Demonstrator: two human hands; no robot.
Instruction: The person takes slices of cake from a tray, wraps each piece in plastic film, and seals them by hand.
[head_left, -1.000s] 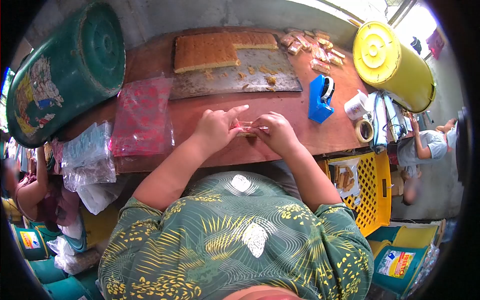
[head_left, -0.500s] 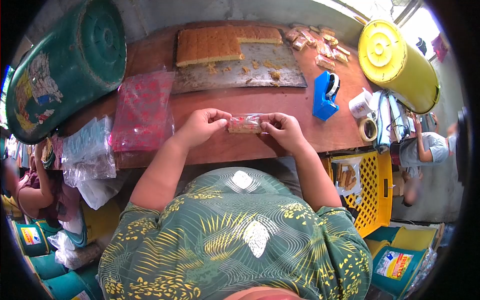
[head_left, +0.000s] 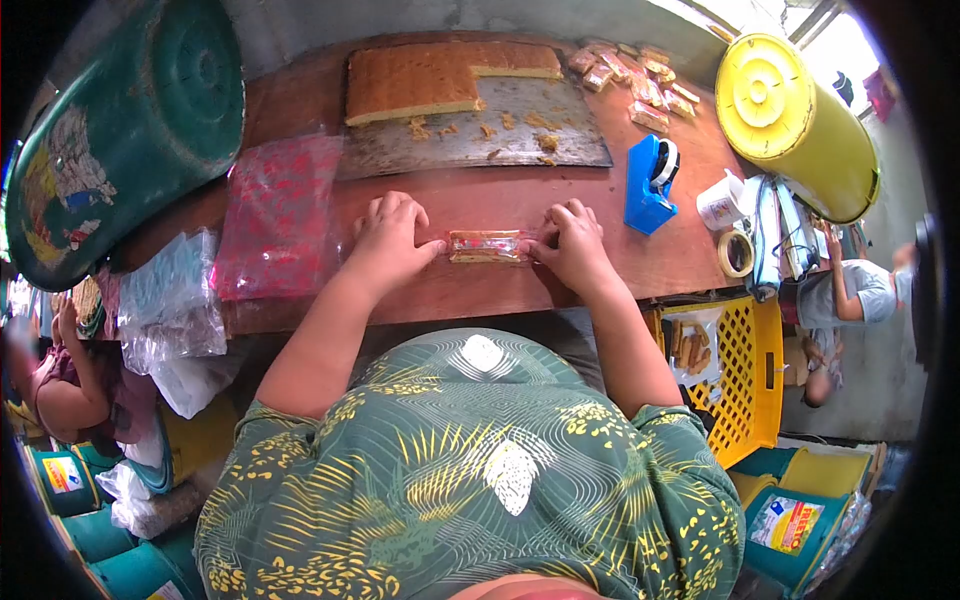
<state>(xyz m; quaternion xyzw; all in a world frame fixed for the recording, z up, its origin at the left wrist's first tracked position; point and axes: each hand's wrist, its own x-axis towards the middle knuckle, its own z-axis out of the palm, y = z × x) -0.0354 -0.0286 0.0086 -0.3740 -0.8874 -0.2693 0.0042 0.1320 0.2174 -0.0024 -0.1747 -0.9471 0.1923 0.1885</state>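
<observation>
A slice of sponge cake in clear plastic wrap with red print (head_left: 487, 247) lies on the brown table in front of me. My left hand (head_left: 390, 238) is at its left end, the thumb pressed to the wrapper and the other fingers curled above. At the opposite end, my right hand (head_left: 574, 244) holds its thumb against the wrapper, fingers bent. Behind them a dark baking tray (head_left: 560, 120) bears a large golden sheet cake (head_left: 410, 85) with a section cut out and crumbs around it. Printed plastic sheets (head_left: 280, 215) lie left of my left hand.
A blue tape dispenser (head_left: 650, 185), a white mug (head_left: 720, 203) and a tape roll (head_left: 736, 254) stand right. Wrapped slices (head_left: 648, 90) are piled behind. A green bin (head_left: 130, 140) and yellow bucket (head_left: 790, 120) flank the table; a yellow crate (head_left: 745, 390) is below. Other people are at both sides.
My fingers have lifted from their pinch on the plastic, and my thumbs now press at the wrapper's ends. The wrap now lies folded closely around the slice.
</observation>
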